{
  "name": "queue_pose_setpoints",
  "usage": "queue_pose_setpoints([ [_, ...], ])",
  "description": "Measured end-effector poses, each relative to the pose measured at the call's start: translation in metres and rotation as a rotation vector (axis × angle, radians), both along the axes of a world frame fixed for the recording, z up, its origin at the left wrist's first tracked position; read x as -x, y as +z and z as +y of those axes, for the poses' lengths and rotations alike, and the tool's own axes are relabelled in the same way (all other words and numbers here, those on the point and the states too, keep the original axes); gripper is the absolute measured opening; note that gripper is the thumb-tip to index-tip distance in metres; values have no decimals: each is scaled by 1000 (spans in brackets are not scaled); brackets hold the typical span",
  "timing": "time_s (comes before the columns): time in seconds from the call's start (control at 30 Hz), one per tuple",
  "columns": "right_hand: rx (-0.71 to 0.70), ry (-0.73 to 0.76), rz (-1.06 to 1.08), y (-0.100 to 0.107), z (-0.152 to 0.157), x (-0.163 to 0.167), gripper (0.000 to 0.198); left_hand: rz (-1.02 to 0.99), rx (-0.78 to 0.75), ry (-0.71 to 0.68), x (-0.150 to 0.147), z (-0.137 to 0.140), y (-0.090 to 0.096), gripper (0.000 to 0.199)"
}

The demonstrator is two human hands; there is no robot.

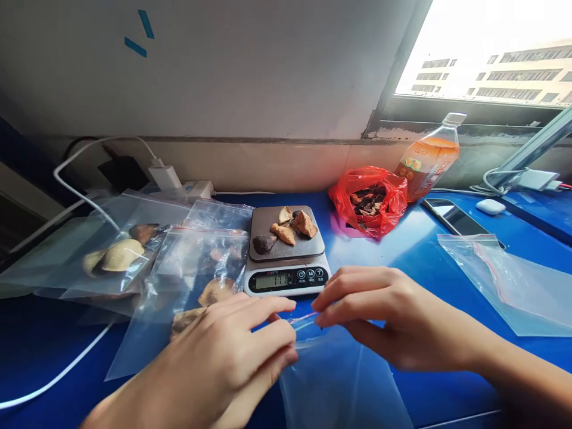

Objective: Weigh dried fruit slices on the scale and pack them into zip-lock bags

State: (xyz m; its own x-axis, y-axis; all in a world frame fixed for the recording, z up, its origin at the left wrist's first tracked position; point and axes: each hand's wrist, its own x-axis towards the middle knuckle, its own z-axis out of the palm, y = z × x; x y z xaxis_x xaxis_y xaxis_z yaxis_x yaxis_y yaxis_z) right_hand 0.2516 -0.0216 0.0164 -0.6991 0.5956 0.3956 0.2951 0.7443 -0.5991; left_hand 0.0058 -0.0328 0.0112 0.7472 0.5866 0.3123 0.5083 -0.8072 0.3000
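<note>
A clear zip-lock bag (342, 381) lies below the scale, its mouth between my two hands. My left hand (227, 345) is closed at the left end of the bag's mouth, thumb and fingers close together. At the other end, the curled fingers of my right hand (379, 310) close on the bag's edge; its thumb is partly hidden. Just beyond stands a kitchen scale (286, 268) with a lit display. On its plate rest several dried brown pieces (286, 229), one much darker.
Filled zip-lock bags (156, 256) overlap on the left beside white cables. Behind the scale's right side sit a red plastic bag (369, 199) of dark dried slices and an orange drink bottle (429, 158). A phone (460, 220), a white case (490, 206) and flat clear bags (522, 286) lie right.
</note>
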Motion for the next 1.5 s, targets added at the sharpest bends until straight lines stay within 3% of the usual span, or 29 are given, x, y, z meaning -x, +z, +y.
queue_pose_setpoints([
  [0.13, 35, 13, -37, -5, 1, -4, 30, 21, 37, -51, -3, 1, -1, 20],
  [0.4, -65, -571, 79, -28, 47, -14, 20, 61, 124, -89, -2, -2, 4, 18],
  [0.6, -236, -688, -45, -34, 87, 15, 48, 73, 147, -80, -1, -4, 6, 16],
  [0.7, -207, -651, -120, -32, 99, 23, 32, 82, 166, -68, 3, -2, 7, 16],
  [0.8, -175, -592, -73, -25, 92, 21, 20, 86, 188, -45, 7, 0, 7, 15],
  [0.93, 29, -402, 34, -4, 50, 11, 23, 56, 179, 1, 11, 3, 6, 16],
  [1.1, 310, -69, -64, 18, 4, 2, 17, -28, 203, 70, 9, 1, 7, 14],
  [1.2, 411, 34, -108, 25, -3, -1, 24, -13, 245, 100, 7, 1, 7, 14],
  [1.33, 507, 66, -66, 27, 3, -3, 31, -1, 244, 115, 7, 4, 7, 13],
  [1.4, 398, -38, -58, 21, 18, -2, 29, -11, 231, 95, 7, 4, 7, 13],
  [1.5, -10, -389, -40, 1, 60, 5, 20, -3, 214, 50, 7, 5, 7, 13],
])
